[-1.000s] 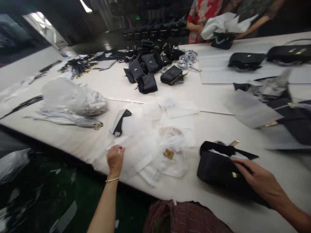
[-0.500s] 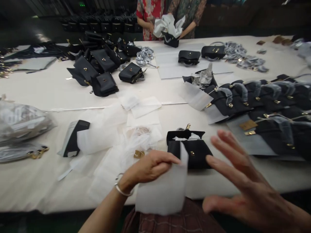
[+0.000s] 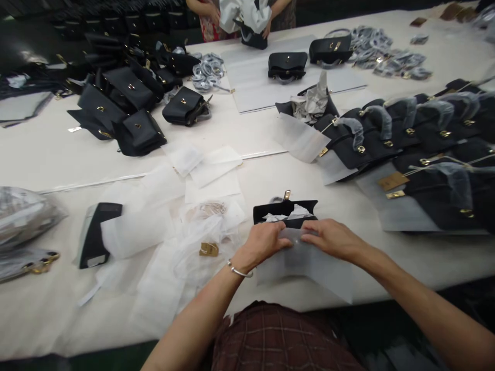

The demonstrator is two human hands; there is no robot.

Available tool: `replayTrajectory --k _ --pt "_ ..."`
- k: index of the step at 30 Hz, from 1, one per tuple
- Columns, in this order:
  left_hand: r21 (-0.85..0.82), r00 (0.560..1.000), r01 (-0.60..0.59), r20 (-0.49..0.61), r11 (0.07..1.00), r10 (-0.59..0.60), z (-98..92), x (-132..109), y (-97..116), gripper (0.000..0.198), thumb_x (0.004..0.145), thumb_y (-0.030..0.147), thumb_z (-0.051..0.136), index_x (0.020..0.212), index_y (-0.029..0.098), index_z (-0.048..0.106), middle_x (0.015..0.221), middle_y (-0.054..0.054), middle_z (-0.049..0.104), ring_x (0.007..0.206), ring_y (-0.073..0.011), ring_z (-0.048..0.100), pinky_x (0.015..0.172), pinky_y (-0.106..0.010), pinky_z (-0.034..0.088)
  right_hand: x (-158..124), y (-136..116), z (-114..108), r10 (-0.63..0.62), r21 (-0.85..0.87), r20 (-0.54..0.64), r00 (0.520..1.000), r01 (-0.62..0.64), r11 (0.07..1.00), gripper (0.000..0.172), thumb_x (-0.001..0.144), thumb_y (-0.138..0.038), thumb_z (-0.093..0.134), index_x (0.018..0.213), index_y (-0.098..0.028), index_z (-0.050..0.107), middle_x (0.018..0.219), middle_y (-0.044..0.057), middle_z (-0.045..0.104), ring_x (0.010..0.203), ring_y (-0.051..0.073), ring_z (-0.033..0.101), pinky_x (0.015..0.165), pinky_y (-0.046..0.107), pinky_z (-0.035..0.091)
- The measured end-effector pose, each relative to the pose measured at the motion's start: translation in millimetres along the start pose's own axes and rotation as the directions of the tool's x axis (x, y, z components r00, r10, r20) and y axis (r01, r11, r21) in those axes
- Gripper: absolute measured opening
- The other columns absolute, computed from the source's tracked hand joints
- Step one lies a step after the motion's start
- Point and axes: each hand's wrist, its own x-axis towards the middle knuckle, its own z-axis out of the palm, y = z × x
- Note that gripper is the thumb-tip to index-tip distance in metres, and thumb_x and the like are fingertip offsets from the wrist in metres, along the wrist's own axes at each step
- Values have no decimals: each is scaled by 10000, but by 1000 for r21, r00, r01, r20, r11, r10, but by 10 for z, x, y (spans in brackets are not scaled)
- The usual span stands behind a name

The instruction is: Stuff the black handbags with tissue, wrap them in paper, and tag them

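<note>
A black handbag stands open on the table right in front of me, with crumpled white tissue paper inside and a gold clasp on its raised flap. A translucent white sheet lies across the bag's front and hangs toward me. My left hand, with a silver bracelet at the wrist, is closed on the sheet's upper edge. Close beside it, my right hand pinches the same edge. Both sets of fingers rest at the bag's front rim, so most of the front panel is covered.
Finished-looking black bags with wrapped handles stand in rows at right. Loose translucent sheets and a brown tag lie at left. A pile of black bags sits farther back. Across the table, a person's hands hold another bag.
My right hand has come down from the air to the sheet. The sheet has moved from beside the bag to across its front, with both hands on it. The view has tilted lower.
</note>
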Motion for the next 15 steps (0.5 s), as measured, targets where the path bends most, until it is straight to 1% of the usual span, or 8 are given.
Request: replayTrajectory --k 2,4,7,9,12,15 --pt "12 1000 0 -6 1000 0 11 95 -7 321 832 506 688 992 232 640 866 -34 720 862 -261 695 681 -297 486 130 29 -64 14 -34 37 999 -13 999 149 869 -363 550 825 -272 659 818 -26 687 781 198 618 643 280 355" --pt "16 1000 11 -7 1000 -11 7 147 -2 343 825 517 691 1008 232 639 869 -38 722 866 -269 697 685 -308 493 215 70 -105 21 -42 68 997 -18 999 150 828 -419 606 836 -283 669 812 -28 688 790 207 622 644 280 351" --pt "23 999 42 -7 999 -42 12 174 13 367 821 523 691 1038 232 637 882 -45 724 881 -272 698 700 -315 499 285 132 -121 40 -50 104 994 -35 998 262 738 -524 691 825 -278 661 779 -28 679 776 220 622 623 281 343" --pt "27 998 56 -13 998 -56 30 176 14 385 817 529 695 1056 234 631 891 -45 724 885 -271 698 699 -314 499 315 156 -110 37 -71 107 994 -29 997 299 708 -546 711 819 -275 650 774 -25 676 774 226 621 614 283 336" --pt "31 997 67 -34 997 -66 63 175 1 418 811 539 703 1083 235 610 889 -35 721 864 -260 697 681 -311 496 360 160 -90 11 -125 104 994 2 992 321 707 -566 707 835 -277 648 778 -14 679 773 236 622 608 289 321" --pt "41 993 80 -91 996 -76 73 166 1 441 809 527 715 1106 230 581 887 -20 705 824 -239 684 658 -311 492 410 147 -77 -6 -196 92 996 24 980 348 705 -587 708 850 -276 651 778 2 680 773 250 627 603 293 303"
